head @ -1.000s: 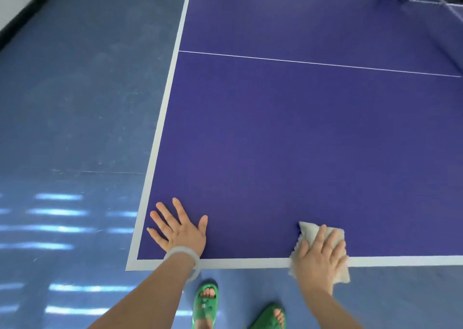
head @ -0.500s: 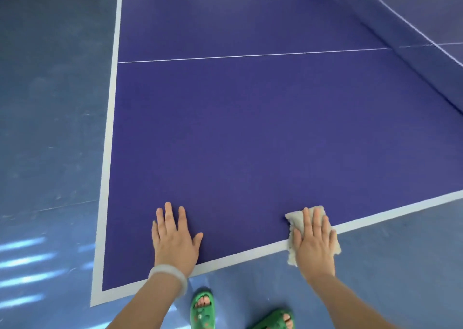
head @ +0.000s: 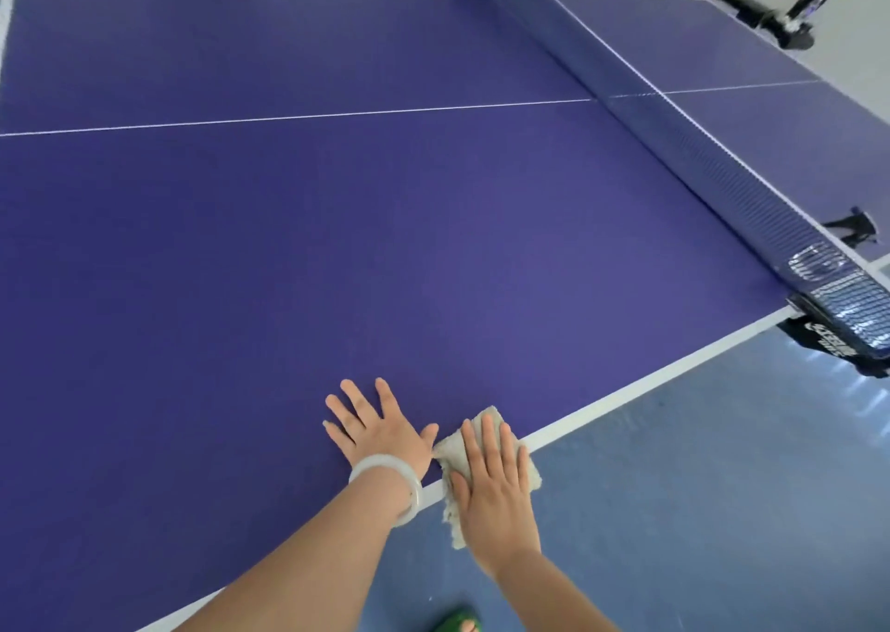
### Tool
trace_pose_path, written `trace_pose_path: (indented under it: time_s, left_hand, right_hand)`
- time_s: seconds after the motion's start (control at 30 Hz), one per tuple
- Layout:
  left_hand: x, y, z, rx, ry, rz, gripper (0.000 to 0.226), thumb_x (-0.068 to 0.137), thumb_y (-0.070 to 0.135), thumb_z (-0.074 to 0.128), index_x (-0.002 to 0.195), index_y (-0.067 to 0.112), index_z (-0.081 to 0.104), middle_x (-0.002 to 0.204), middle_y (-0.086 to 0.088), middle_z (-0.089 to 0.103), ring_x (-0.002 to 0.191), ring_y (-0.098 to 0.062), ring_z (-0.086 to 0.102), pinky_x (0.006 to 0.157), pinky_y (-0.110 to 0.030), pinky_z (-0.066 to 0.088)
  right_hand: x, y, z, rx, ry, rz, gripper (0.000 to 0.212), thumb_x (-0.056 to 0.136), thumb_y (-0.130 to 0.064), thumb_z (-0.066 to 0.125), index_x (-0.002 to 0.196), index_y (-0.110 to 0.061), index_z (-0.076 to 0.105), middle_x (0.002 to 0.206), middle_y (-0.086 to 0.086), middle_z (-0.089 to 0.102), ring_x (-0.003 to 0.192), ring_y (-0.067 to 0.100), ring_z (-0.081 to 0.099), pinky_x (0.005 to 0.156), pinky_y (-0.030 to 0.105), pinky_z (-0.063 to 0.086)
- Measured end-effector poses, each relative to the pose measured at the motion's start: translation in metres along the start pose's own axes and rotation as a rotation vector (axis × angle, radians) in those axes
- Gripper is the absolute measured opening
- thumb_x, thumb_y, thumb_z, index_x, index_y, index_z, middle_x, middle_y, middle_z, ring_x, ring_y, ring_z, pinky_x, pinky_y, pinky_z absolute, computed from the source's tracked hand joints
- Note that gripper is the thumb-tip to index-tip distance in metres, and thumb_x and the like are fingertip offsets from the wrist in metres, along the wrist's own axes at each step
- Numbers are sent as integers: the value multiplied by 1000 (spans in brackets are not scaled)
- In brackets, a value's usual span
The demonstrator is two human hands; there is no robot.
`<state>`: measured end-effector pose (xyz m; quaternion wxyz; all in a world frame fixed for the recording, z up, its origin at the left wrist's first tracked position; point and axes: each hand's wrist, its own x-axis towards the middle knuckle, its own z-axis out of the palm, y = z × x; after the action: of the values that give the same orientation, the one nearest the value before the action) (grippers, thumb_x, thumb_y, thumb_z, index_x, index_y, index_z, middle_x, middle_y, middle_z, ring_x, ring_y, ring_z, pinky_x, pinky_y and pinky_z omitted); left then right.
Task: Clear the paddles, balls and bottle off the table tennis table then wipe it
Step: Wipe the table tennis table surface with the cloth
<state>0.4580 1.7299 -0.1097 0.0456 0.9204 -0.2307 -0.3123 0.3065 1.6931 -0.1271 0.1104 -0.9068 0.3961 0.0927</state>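
Note:
The purple table tennis table (head: pixel 385 246) fills most of the head view, with white lines along its edges. A beige cloth (head: pixel 522 472) lies over the near white edge line, and my right hand (head: pixel 491 492) presses flat on it with straight fingers. My left hand (head: pixel 380 427) lies flat on the table just left of the cloth, fingers spread, its thumb touching the cloth's corner. A pale bangle sits on the left wrist. No paddles, balls or bottle show on the table.
The dark net (head: pixel 684 135) crosses the table from top middle to its clamp (head: pixel 838 328) at the right edge. Blue floor (head: pixel 698 511) lies to the lower right. Dark equipment (head: pixel 770 15) stands beyond the far corner. A green slipper (head: pixel 457 622) shows below.
The view has swung right, bringing the net into sight. My two hands have come close together, so the left thumb now touches the cloth under my right hand.

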Motion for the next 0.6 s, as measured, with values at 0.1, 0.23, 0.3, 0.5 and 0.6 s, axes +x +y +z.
trace_pose_path:
  time_s: [0.1, 0.23, 0.3, 0.5, 0.6]
  left_hand:
    - [2, 12, 15, 40, -11, -46, 113, 82, 82, 36, 147, 18, -32, 148, -26, -39, 138, -49, -32, 113, -61, -13]
    - [9, 12, 26, 79, 43, -89, 123, 70, 93, 26, 136, 17, -45, 142, -28, -46, 135, -50, -36, 110, -63, -16]
    - [10, 14, 29, 79, 33, -108, 122, 68, 94, 22, 133, 18, -48, 141, -28, -48, 135, -50, -36, 110, -63, -15]
    - [13, 15, 29, 90, -13, -137, 124, 68, 94, 27, 129, 19, -52, 131, -25, -58, 123, -45, -48, 111, -62, -16]
    - [14, 15, 26, 103, -28, -144, 123, 67, 95, 26, 131, 21, -50, 134, -24, -56, 127, -45, -46, 110, -62, -17]
  right_hand:
    - [23, 53, -7, -17, -13, 83, 66, 97, -49, 3, 157, -22, 10, 164, 6, 5, 151, 29, 7, 121, 44, 3]
    - [70, 123, -21, 29, -12, 423, 60, 104, -46, 14, 156, -25, -7, 164, 3, -13, 151, 25, -9, 121, 47, 0]
    - [81, 129, -24, 66, -12, 545, 61, 105, -43, 18, 156, -22, -6, 164, 7, -11, 151, 28, -7, 121, 49, 2]
    - [63, 47, -8, 77, 85, -32, 61, 101, -44, 19, 153, -13, 30, 161, 12, 22, 149, 32, 19, 118, 49, 17]
    - [65, 71, -6, 19, 74, -295, 59, 100, -43, 32, 154, -19, 29, 163, 5, 20, 151, 26, 15, 117, 48, 17]
